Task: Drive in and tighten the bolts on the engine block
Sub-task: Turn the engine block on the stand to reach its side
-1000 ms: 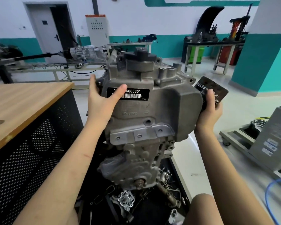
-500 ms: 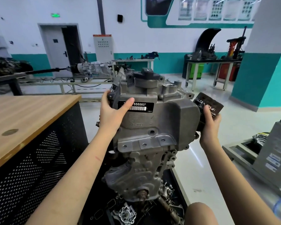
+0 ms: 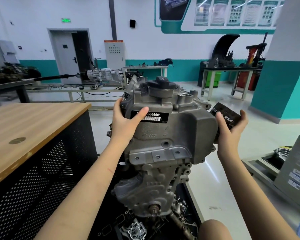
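We face an upright engine block (image 3: 163,139) standing directly ahead, beside a wooden bench (image 3: 33,125). Our left hand (image 3: 124,125) grips its upper left edge, thumb across the barcode label (image 3: 150,116). Our right hand (image 3: 230,130) holds a dark filter (image 3: 226,115) at the block's right side. We judge we're steadying it; bolting needs a tool first.

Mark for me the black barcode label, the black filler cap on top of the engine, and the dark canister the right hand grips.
barcode label (image 3: 158,116), head view, on its white barcode strip.
filler cap (image 3: 163,83), head view, on the cap's top.
dark canister (image 3: 227,115), head view, on its printed side.
right hand (image 3: 229,135), head view, on the palm.
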Demonstrator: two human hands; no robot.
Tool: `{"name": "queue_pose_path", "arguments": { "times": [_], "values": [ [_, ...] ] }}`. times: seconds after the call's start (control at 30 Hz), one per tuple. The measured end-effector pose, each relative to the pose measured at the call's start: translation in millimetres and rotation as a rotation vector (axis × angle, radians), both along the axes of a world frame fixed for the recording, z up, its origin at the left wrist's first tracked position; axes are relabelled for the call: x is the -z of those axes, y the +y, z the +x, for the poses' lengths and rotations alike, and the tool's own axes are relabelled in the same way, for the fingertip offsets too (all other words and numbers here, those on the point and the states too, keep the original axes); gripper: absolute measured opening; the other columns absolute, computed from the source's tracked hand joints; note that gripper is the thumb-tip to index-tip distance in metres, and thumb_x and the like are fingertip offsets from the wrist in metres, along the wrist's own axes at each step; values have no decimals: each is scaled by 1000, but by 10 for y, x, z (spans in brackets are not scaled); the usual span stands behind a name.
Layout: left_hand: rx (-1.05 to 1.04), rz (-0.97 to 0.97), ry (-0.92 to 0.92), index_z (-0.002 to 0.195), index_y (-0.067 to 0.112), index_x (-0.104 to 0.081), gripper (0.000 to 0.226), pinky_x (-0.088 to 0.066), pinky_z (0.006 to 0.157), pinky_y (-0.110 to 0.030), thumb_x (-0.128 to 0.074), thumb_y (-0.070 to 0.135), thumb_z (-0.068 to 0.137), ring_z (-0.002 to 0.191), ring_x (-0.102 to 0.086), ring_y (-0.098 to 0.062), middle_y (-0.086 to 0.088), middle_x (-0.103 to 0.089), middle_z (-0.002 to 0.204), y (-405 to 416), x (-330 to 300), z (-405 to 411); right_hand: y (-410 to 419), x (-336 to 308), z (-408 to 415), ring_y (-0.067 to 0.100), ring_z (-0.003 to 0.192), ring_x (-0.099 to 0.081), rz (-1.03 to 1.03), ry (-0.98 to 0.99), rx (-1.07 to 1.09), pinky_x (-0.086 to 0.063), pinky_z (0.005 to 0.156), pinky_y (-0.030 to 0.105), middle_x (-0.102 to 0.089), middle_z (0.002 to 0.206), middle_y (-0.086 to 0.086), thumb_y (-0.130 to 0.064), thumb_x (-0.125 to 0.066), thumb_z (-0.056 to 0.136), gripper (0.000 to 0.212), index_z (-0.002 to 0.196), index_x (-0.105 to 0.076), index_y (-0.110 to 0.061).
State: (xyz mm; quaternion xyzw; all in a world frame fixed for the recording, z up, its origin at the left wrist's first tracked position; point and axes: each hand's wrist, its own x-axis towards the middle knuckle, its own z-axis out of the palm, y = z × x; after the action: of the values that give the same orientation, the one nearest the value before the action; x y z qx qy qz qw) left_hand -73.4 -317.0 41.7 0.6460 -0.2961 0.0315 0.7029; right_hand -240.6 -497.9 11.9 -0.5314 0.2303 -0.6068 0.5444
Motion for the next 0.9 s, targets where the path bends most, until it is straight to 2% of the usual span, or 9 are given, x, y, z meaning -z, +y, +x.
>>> {"name": "queue_pose_path", "arguments": {
  "times": [0.1, 0.17, 0.27, 0.33, 0.47, 0.57, 0.7, 0.8, 0.9],
  "values": [
    [1, 4, -8, 142, 24, -28, 84, -31, 90, -20, -73, 40, 72, 110, -36, 0, 20, -36, 116, -16, -15, 12, -49, 1, 42, 24, 121, -48, -10, 8, 32, -41, 100, 53, -37, 137, 11, -41, -67, 72, 71, 130, -29, -25],
    [0, 16, -23, 142, 25, -27, 85, -29, 91, -20, -72, 41, 72, 111, -33, 1, 23, -33, 116, -19, -11, 13, -99, 5, 67, 21, 107, -55, -40, 16, 76, -45, 95, 49, -45, 127, 11, -35, -70, 75, 57, 116, -32, -24],
    [-2, 22, -28, 142, 25, -26, 86, -28, 92, -20, -72, 42, 71, 112, -31, 2, 21, -32, 118, -25, -8, 21, -174, 48, 101, 11, 87, -55, -83, -13, 140, -50, 85, 32, -51, 108, 3, -30, -72, 78, 48, 106, -34, -23],
    [-9, 26, -36, 142, 25, -27, 86, -28, 91, -18, -72, 42, 71, 110, -32, 2, 22, -33, 116, -21, -11, 18, -210, 79, 128, 0, 79, -54, -104, -51, 165, -46, 77, 17, -50, 98, -6, -28, -72, 77, 46, 104, -35, -22],
    [-13, 52, -44, 144, 25, -24, 102, -28, 95, -22, -69, 58, 58, 119, -33, -3, 9, -35, 140, -18, -41, -7, -260, 100, 147, -10, 72, -53, -104, -85, 193, -44, 74, 12, -48, 92, -13, -28, -72, 75, 43, 99, -37, -27],
    [-20, 58, -59, 144, 25, -25, 115, -26, 97, -25, -61, 70, 44, 128, -32, -10, 4, -33, 146, -34, -58, -13, -281, 109, 153, -13, 71, -51, -113, -100, 205, -42, 73, 9, -47, 92, -14, -27, -71, 74, 40, 92, -35, -33],
    [-17, 58, -59, 140, 26, -31, 110, -30, 93, -24, -64, 70, 45, 115, -37, -4, 13, -41, 128, -49, -38, 18, -291, 133, 157, -14, 74, -54, -97, -95, 208, -43, 74, 9, -47, 98, -15, -29, -71, 74, 50, 107, -34, -27],
    [-14, 58, -58, 132, 25, -37, 92, -33, 87, -22, -75, 61, 56, 106, -45, -5, 22, -44, 110, -54, -22, 49, -302, 130, 150, -5, 78, -60, -54, -83, 162, -47, 78, 15, -51, 103, -13, -29, -72, 75, 61, 121, -32, -23],
    [-24, 71, -65, 127, 25, -39, 86, -35, 84, -21, -73, 59, 56, 101, -48, -4, 25, -45, 103, -60, -32, 56, -298, 143, 142, 2, 82, -61, -43, -69, 146, -49, 83, 23, -54, 107, -7, -30, -72, 76, 71, 131, -29, -19]
  ]
}}
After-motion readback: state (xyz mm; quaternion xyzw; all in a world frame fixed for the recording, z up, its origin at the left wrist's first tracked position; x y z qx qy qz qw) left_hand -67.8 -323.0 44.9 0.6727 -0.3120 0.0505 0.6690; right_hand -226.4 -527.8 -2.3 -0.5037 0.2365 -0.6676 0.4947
